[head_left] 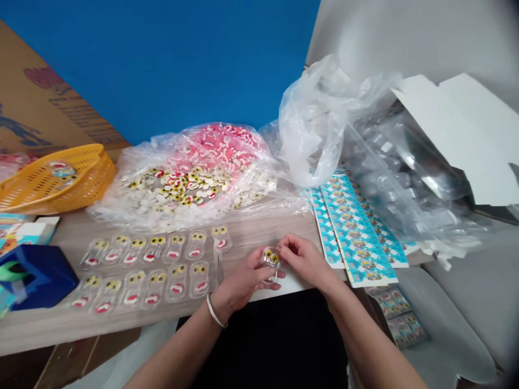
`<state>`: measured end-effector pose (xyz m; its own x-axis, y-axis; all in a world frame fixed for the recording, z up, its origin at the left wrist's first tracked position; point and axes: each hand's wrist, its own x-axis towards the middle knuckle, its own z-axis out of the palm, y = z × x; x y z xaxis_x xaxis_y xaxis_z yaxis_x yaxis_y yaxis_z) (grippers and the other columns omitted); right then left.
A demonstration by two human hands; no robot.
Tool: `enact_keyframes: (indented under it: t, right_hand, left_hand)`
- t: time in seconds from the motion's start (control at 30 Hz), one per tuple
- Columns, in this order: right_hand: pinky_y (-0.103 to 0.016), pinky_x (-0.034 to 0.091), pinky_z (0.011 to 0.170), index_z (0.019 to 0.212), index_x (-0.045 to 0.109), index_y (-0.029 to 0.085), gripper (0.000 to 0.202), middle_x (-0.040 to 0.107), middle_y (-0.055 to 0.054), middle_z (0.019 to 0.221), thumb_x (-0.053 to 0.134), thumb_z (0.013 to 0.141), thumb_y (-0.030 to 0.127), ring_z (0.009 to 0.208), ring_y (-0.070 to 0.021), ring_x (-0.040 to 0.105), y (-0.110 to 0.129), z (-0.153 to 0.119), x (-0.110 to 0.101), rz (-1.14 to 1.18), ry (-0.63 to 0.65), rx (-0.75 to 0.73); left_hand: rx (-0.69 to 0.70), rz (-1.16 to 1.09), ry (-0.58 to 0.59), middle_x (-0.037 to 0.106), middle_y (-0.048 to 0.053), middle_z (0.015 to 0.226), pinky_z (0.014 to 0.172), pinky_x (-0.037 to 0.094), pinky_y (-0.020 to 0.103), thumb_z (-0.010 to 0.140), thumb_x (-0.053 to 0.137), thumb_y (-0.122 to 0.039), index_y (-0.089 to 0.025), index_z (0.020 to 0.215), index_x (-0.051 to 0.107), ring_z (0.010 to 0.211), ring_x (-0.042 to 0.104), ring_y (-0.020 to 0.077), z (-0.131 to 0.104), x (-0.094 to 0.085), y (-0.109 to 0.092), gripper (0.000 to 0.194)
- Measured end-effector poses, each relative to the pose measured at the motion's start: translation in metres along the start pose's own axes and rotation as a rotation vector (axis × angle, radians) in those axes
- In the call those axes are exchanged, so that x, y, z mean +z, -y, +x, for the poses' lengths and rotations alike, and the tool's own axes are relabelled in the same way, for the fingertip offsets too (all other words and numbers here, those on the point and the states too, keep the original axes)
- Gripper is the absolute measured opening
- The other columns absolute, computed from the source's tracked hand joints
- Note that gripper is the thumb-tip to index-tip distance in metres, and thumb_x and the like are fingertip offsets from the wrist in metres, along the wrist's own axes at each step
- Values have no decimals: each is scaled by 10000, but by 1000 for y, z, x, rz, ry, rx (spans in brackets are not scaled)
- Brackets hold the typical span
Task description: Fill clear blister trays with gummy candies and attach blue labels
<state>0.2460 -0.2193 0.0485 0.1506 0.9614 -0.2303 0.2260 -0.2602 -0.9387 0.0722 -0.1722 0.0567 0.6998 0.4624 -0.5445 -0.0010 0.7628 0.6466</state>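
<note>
In my left hand (245,281) is a clear plastic blister shell (271,258) with a pair of yellow eye pieces showing at its top. My right hand (304,259) is at the shell's upper right edge, thumb and fingertips pinched together; whether a small piece sits between them I cannot make out. Left of my hands, two rows of similar shells (154,248) lie on the table, each with yellow eyes above and a red-and-white mouth piece below. Behind them an opened plastic bag (194,186) holds a heap of loose eye and mouth pieces.
Printed blue card sheets (357,232) are stacked at the right, beside a bag of clear shells (397,178). A yellow basket (89,173) and a blue tape dispenser (48,273) stand at the left. A crumpled clear bag (312,124) rises behind the sheets.
</note>
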Motion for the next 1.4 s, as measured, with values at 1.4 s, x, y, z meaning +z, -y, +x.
enact_keyframes:
  t: [1.4]
  right_hand:
    - [-281, 469, 801, 1202, 645, 204, 331, 620, -57, 1094, 647, 871, 212, 829, -159, 616, 10, 77, 70, -565, -23, -153]
  left_hand:
    - [679, 1321, -714, 536, 160, 1350, 1012, 525, 495, 858, 576, -73, -197, 1360, 398, 1296, 532, 304, 1, -59, 17, 547]
